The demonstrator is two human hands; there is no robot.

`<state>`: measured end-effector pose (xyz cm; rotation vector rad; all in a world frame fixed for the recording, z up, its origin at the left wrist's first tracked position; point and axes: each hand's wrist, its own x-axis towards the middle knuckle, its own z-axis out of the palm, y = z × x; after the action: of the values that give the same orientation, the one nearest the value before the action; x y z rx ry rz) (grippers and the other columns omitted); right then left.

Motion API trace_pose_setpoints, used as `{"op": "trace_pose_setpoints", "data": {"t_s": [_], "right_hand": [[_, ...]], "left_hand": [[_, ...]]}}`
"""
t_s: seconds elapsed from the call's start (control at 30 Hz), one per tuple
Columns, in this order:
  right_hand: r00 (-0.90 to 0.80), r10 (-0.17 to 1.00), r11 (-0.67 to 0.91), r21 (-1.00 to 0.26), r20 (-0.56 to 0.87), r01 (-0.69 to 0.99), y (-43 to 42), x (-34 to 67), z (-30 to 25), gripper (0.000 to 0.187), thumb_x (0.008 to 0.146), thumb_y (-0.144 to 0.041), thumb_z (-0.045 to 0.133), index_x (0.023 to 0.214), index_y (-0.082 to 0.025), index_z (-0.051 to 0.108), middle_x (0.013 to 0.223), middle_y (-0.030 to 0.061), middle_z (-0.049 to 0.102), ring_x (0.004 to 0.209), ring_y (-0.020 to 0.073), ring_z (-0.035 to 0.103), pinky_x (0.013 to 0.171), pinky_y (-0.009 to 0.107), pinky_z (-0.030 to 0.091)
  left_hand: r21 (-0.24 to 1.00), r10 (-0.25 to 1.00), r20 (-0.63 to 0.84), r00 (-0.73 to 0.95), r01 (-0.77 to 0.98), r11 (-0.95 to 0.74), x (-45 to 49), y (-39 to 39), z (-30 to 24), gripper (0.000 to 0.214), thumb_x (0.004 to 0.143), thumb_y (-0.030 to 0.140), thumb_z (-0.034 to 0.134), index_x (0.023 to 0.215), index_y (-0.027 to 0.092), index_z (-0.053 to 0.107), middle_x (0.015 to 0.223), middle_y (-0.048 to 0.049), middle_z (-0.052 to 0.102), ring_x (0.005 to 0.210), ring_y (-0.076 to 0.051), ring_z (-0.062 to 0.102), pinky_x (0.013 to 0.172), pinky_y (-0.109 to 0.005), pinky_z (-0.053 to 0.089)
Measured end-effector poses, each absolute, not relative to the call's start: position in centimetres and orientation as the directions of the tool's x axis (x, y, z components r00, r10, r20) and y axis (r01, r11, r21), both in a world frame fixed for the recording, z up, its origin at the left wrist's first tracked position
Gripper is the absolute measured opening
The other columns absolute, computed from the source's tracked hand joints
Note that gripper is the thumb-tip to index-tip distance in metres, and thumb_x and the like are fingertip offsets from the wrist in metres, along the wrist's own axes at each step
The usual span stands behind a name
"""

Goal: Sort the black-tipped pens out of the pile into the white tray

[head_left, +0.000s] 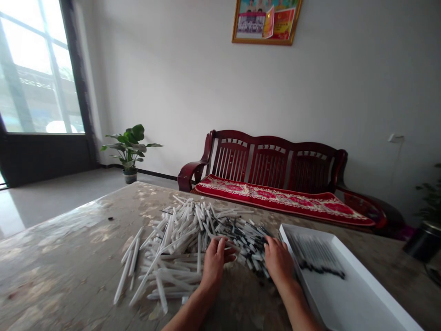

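A big heap of white pen barrels (172,248) lies on the marbled table (69,248), with a smaller heap of dark-tipped pen parts (246,236) beside it on the right. My left hand (215,262) rests at the edge of the white heap, fingers curled round a thin white barrel. My right hand (277,259) lies on the dark-tipped parts, fingers bent down into them; what they hold, if anything, is hidden.
A white tray (347,299) at the right holds a row of dark pen refills (315,257). Behind the table stands a red wooden bench (275,179) with a patterned cushion. A potted plant (130,149) is on the floor at left, another at the far right.
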<state>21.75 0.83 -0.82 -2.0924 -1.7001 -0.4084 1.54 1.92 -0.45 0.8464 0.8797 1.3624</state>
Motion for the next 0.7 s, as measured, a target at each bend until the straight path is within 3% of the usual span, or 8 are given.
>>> {"op": "trace_pose_setpoints", "data": {"t_s": [0.33,0.53,0.7], "right_hand": [[0.177,0.891,-0.182,-0.028,0.418,0.983,0.3,21.2,-0.4,0.017,0.087,-0.018,0.055,0.093,-0.024,0.07,0.097,0.0063,0.071,0.096,0.0245,0.06,0.084,0.033,0.04],[0.197,0.859,-0.21,-0.026,0.473,0.977,-0.1,20.6,0.0,0.014,0.09,-0.019,0.053,0.088,-0.023,0.066,0.091,0.0067,0.07,0.094,0.0263,0.058,0.077,0.034,0.039],[0.087,0.771,0.029,-0.171,0.63,0.985,-0.2,19.2,0.4,0.017,0.094,-0.022,0.047,0.094,-0.022,0.064,0.092,0.0059,0.069,0.09,0.0235,0.056,0.08,0.034,0.037]], "left_hand": [[0.885,1.0,0.009,0.006,-0.466,-0.005,1.4,2.7,-0.7,0.043,0.066,0.049,0.074,0.09,0.018,0.057,0.082,-0.0041,0.071,0.073,-0.019,0.07,0.065,-0.03,0.056],[0.8,0.999,-0.05,0.007,-0.599,0.044,1.1,3.2,-0.5,0.04,0.066,0.043,0.077,0.091,0.019,0.056,0.083,-0.0014,0.069,0.073,-0.018,0.072,0.067,-0.03,0.058],[0.73,0.995,-0.101,-0.002,-0.68,0.072,1.0,3.5,-0.4,0.034,0.069,0.034,0.077,0.089,0.019,0.054,0.081,-0.0011,0.068,0.07,-0.018,0.073,0.069,-0.032,0.06]]}}
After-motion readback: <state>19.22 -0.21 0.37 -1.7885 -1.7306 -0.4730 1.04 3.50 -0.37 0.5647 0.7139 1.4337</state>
